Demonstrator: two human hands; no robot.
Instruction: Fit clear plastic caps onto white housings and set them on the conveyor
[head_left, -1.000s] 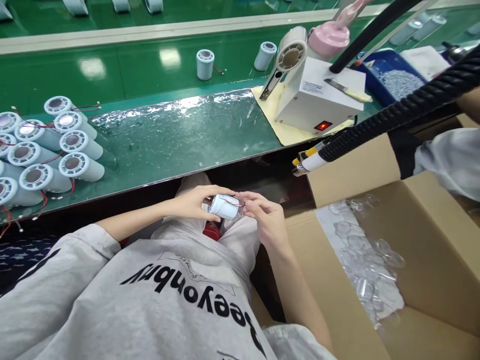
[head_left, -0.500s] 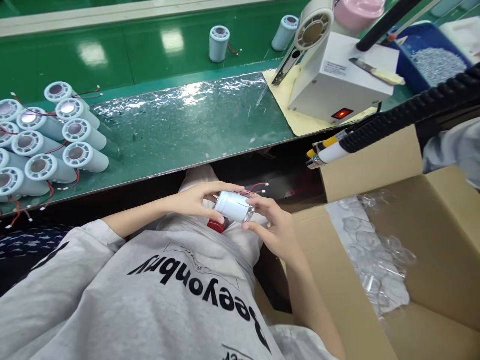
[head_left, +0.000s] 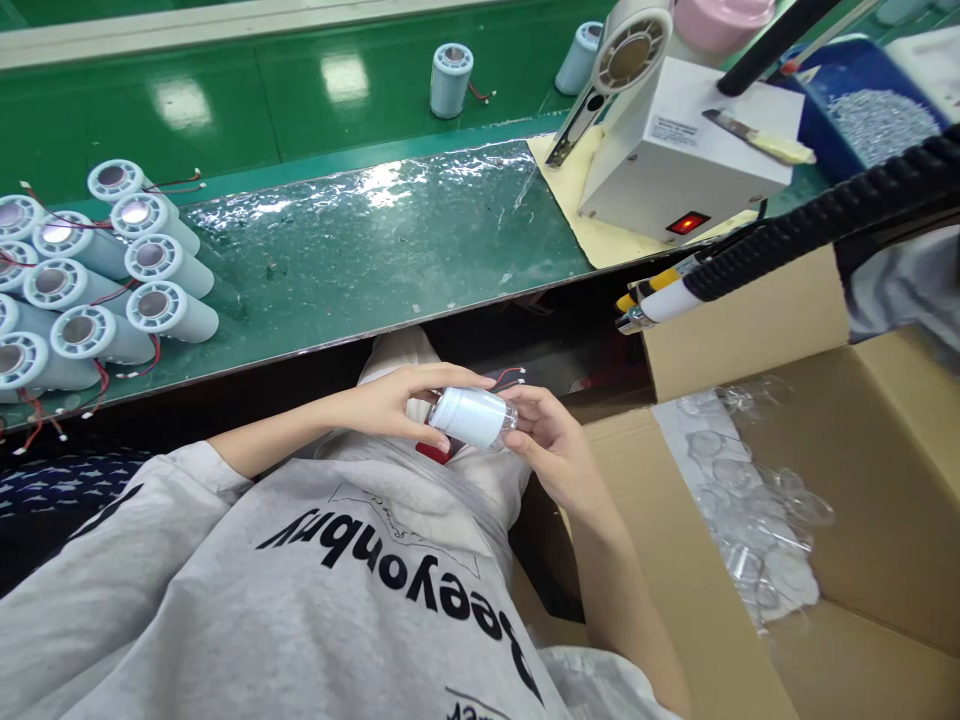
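My left hand [head_left: 386,402] is wrapped around one end of a light-blue cylinder [head_left: 471,416] above my lap, thumb in front and fingers behind. Over its right end shows a clear plastic cover [head_left: 510,426], pinched between the thumb and fingers of my right hand [head_left: 559,445]. Thin red and black wires [head_left: 511,375] stick out behind the cylinder. How far the cover reaches along the cylinder I cannot tell. A red object [head_left: 433,453] lies just below my left thumb, partly hidden.
Several wired light-blue cylinders [head_left: 169,310] lie stacked on the bench's left; another cylinder [head_left: 451,82] stands on the green surface behind. A white machine [head_left: 690,150] with a lit red switch sits right, near a black corrugated hose [head_left: 817,220]. The cardboard box [head_left: 877,480] holds clear plastic pieces.
My right hand has shifted slightly right, and more of the clear cover shows beyond the cylinder's end. My left hand keeps its hold. The standing cylinders behind appear a little farther right and up.
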